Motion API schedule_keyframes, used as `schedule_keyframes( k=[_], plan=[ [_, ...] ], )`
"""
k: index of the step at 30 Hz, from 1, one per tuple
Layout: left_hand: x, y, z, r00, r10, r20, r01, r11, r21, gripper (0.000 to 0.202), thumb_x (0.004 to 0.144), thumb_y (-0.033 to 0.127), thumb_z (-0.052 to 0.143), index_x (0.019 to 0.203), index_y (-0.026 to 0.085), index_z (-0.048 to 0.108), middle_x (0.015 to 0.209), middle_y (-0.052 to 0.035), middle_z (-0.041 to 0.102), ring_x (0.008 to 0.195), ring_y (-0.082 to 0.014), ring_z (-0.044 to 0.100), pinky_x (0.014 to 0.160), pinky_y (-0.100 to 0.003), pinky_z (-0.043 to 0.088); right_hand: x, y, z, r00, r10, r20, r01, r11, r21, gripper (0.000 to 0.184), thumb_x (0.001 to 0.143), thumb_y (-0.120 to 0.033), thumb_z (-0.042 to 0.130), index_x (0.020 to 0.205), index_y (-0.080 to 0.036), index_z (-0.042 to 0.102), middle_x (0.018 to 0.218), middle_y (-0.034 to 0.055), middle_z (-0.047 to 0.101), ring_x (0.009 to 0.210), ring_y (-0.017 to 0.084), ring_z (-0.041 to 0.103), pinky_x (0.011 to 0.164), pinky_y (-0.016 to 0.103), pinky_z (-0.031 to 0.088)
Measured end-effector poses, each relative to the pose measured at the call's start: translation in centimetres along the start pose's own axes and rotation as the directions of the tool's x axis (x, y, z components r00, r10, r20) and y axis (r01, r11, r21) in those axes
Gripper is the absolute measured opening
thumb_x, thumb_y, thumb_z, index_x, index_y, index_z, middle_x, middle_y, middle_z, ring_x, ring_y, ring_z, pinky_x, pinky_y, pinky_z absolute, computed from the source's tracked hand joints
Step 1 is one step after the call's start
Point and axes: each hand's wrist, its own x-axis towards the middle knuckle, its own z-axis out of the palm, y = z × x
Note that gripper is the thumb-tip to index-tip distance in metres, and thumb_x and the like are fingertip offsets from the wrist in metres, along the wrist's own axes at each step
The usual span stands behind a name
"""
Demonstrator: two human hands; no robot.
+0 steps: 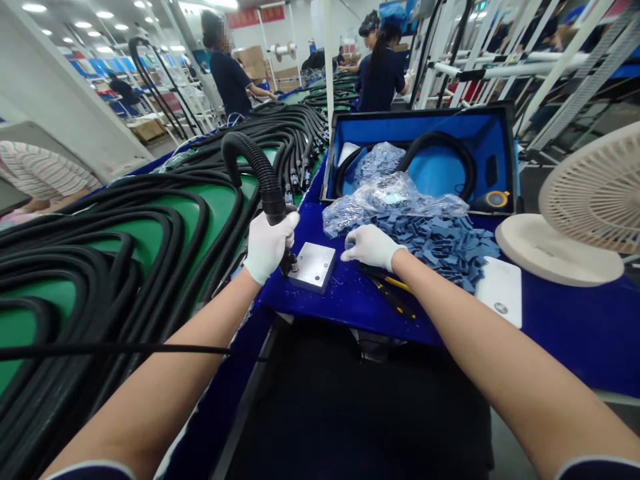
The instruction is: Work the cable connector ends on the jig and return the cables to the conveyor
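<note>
Head view: left grip (270, 243) around hose (255, 167), right grip (371, 247) open beside metal block (314, 265).

Gloved left hand (269, 244) grips a black corrugated hose (260, 175) beside a metal block (314, 266); gloved right hand (371, 247) rests on blue pieces (440, 241).

ribbed black hose (255, 167) upright, blue pads (440, 243) heaped

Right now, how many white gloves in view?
2. One on the left hand, gripping the hose end at the metal block; one on the right hand, touching the blue pieces. Others may be hidden.
</note>
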Motion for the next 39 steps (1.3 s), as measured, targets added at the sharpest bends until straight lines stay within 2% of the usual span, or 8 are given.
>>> schedule_keyframes(
  k=[6,14,25,28,32,34,36,39],
  plan=[
    [0.1,0.5,-0.6,0.998,0.028,0.049,-0.035,0.989,0.144,0.026,0.083,0.030,0.067,0.103,0.014,0.066,0.058,0.0023,0.057,0.053,-0.0139,0.054,0.057,-0.027,0.045,-0.9,-5.5,-0.4,0.947,-0.288,-0.143,0.321,0.883,0.342,0.023,0.091,-0.024,0.060,0.109,-0.018,0.073,0.082,0.0017,0.074,0.073,0.015,0.066,0.075,0.025,0.047],
    [0.5,1.0,-1.0,0.996,0.047,0.082,-0.064,0.974,0.215,0.024,0.083,0.028,0.067,0.102,0.012,0.067,0.078,-0.0029,0.066,0.071,-0.0156,0.060,0.071,-0.029,0.049,1.5,-9.4,-0.3,0.947,-0.321,0.010,0.301,0.896,0.326,0.028,0.090,-0.033,0.063,0.068,-0.016,0.060,0.067,0.0034,0.067,0.061,0.014,0.057,0.061,0.025,0.040],
    [0.7,0.6,-1.7,0.993,0.021,0.113,-0.029,0.997,0.065,0.029,0.088,0.043,0.066,0.098,0.017,0.060,0.081,-0.0035,0.066,0.066,-0.0136,0.060,0.064,-0.026,0.051,2.1,-8.3,1.9,0.967,-0.253,0.009,0.219,0.853,0.473,0.045,0.081,-0.059,0.067,0.073,-0.015,0.075,0.063,0.0002,0.064,0.056,0.011,0.053,0.056,0.025,0.040],
    [-0.5,0.9,-6.0,0.998,0.004,-0.061,-0.006,1.000,-0.023,0.038,0.089,0.051,0.064,0.112,0.022,0.055,0.098,-0.0054,0.069,0.062,-0.0114,0.061,0.057,-0.024,0.050,1.4,-8.2,1.8,0.965,-0.261,0.032,0.220,0.867,0.447,0.044,0.084,-0.058,0.066,0.085,-0.017,0.079,0.073,0.0026,0.072,0.064,0.014,0.061,0.061,0.026,0.044],
    [-5.7,2.5,-16.8,0.963,-0.232,-0.138,0.261,0.933,0.248,0.053,0.087,0.061,0.062,0.123,0.021,0.059,0.107,-0.0104,0.072,0.061,-0.0151,0.064,0.054,-0.026,0.051,1.0,-7.7,2.2,0.955,-0.297,-0.018,0.280,0.877,0.390,0.029,0.088,-0.043,0.065,0.092,-0.019,0.080,0.088,0.0038,0.077,0.077,0.017,0.067,0.073,0.026,0.048],
    [-9.4,3.3,-22.0,0.906,-0.411,-0.099,0.384,0.701,0.601,0.055,0.086,0.065,0.058,0.116,0.020,0.069,0.109,-0.0100,0.075,0.079,-0.0226,0.071,0.068,-0.031,0.057,1.0,-7.7,2.5,0.953,-0.302,-0.017,0.288,0.888,0.359,0.024,0.087,-0.038,0.066,0.092,-0.021,0.080,0.089,0.0028,0.078,0.078,0.017,0.069,0.074,0.027,0.049],
    [-13.0,3.3,-25.7,0.851,-0.509,-0.128,0.434,0.545,0.718,0.050,0.082,0.059,0.064,0.109,0.018,0.075,0.113,-0.0098,0.076,0.101,-0.0296,0.071,0.088,-0.034,0.056,0.9,-7.8,2.8,0.956,-0.292,0.019,0.268,0.899,0.346,0.023,0.086,-0.037,0.064,0.094,-0.022,0.079,0.082,0.0013,0.077,0.072,0.017,0.069,0.069,0.027,0.050],
    [-17.0,1.6,-27.9,0.781,-0.581,-0.230,0.442,0.253,0.861,0.059,0.078,0.051,0.063,0.124,0.015,0.072,0.128,-0.0116,0.071,0.120,-0.0332,0.065,0.107,-0.037,0.046,0.8,-8.3,3.2,0.962,-0.261,0.076,0.222,0.914,0.340,0.024,0.087,-0.037,0.062,0.096,-0.021,0.078,0.070,0.0000,0.074,0.059,0.016,0.066,0.062,0.027,0.050]
  ],
)
